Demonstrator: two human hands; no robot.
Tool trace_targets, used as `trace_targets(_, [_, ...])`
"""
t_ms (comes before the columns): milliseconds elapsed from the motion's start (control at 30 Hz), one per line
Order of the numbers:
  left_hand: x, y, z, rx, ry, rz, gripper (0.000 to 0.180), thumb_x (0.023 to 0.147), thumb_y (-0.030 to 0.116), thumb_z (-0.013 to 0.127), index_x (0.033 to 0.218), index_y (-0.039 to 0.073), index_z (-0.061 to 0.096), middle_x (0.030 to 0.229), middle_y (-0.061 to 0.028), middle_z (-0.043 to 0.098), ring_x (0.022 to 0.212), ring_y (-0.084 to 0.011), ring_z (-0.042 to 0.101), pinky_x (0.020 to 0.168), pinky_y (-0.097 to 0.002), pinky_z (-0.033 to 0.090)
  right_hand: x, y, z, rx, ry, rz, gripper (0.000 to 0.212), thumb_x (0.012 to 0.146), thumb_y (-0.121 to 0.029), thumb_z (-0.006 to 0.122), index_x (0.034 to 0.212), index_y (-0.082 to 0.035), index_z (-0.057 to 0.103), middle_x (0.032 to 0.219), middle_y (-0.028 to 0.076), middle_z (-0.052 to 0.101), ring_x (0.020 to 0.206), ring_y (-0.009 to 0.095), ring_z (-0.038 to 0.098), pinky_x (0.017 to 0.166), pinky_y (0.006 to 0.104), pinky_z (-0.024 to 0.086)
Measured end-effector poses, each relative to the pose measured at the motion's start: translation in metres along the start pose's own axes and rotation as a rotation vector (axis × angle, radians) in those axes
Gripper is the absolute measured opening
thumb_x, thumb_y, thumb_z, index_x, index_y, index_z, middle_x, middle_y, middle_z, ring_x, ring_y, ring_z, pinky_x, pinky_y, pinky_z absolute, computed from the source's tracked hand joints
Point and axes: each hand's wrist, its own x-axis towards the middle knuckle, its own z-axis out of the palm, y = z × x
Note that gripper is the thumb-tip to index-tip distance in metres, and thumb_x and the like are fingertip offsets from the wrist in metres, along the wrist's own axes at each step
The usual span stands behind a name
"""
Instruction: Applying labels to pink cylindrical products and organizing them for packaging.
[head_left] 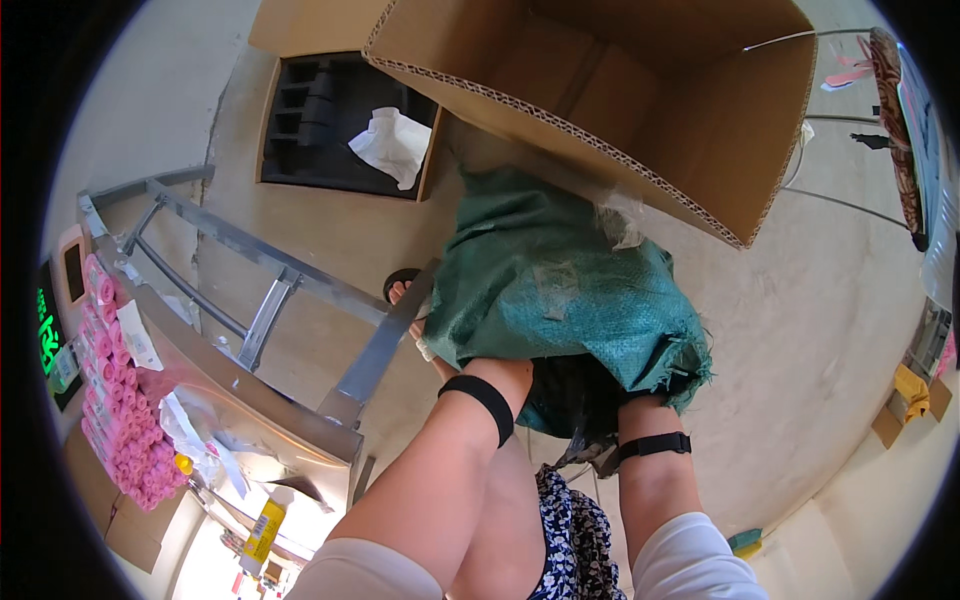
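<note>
A green woven sack, crumpled and frayed at its near right corner, hangs in front of me. My left forearm, with a black strap, runs up to its near edge, and there the hand disappears under the fabric. On the other side my right forearm, also strapped, goes in beneath the frayed corner. Between the two wrists shows the sack's dark opening. Both hands are covered by the sack, so their fingers and anything in them are hidden.
Beyond the sack stands a large open cardboard box. A shallow box with black lining holds white paper. At left, a metal-framed table carries pink rolls. A metal rack stands right.
</note>
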Motion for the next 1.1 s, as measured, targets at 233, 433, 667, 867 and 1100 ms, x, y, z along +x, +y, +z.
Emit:
trace_targets(233, [0.013, -0.012, 0.021, -0.17, -0.025, 0.038, 0.047, 0.086, 0.038, 0.059, 0.121, 0.008, 0.058, 0.112, -0.0111, 0.062, 0.09, -0.0221, 0.062, 0.065, -0.0368, 0.052, -0.016, 0.007, -0.019, 0.139, 0.055, 0.034, 0.039, 0.09, -0.033, 0.046, 0.116, -0.006, 0.058, 0.116, 0.015, 0.06, 0.102, 0.031, 0.059, 0.089, 0.042, 0.047])
trace_targets(433, [0.016, -0.03, 0.024, -0.323, -0.034, 0.043, 0.048, 0.085, 0.04, 0.06, 0.121, 0.008, 0.058, 0.112, -0.0114, 0.062, 0.09, -0.0221, 0.062, 0.065, -0.0367, 0.052, -0.019, 0.001, -0.022, 0.258, 0.075, 0.053, 0.04, 0.09, -0.034, 0.046, 0.117, -0.006, 0.057, 0.117, 0.015, 0.06, 0.102, 0.031, 0.059, 0.089, 0.0421, 0.047])
trace_targets(667, [0.034, -0.058, 0.021, -0.519, -0.051, 0.076, 0.05, 0.084, 0.042, 0.061, 0.12, 0.008, 0.059, 0.112, -0.0117, 0.062, 0.089, -0.022, 0.062, 0.065, -0.0366, 0.052, -0.033, -0.002, -0.029, 0.372, 0.119, 0.087, 0.041, 0.09, -0.035, 0.046, 0.117, -0.006, 0.057, 0.117, 0.015, 0.06, 0.102, 0.031, 0.059, 0.089, 0.0422, 0.047])
trace_targets(867, [0.028, -0.063, 0.02, -0.677, -0.043, 0.053, 0.051, 0.083, 0.043, 0.062, 0.12, 0.008, 0.059, 0.112, -0.012, 0.062, 0.089, -0.022, 0.062, 0.065, -0.0365, 0.052, -0.037, -0.007, -0.013, 0.495, 0.109, 0.1, 0.042, 0.091, -0.036, 0.046, 0.118, -0.007, 0.057, 0.117, 0.015, 0.059, 0.102, 0.031, 0.059, 0.089, 0.0423, 0.047])
trace_targets(1100, [-0.001, -0.046, 0.02, -0.82, 0.006, 0.015, 0.053, 0.083, 0.045, 0.062, 0.12, 0.008, 0.059, 0.112, -0.0124, 0.062, 0.088, -0.0219, 0.062, 0.065, -0.0364, 0.051, -0.049, -0.027, 0.014, 0.653, 0.073, 0.072, 0.043, 0.091, -0.037, 0.045, 0.119, -0.007, 0.056, 0.118, 0.015, 0.059, 0.102, 0.031, 0.059, 0.089, 0.0424, 0.047])
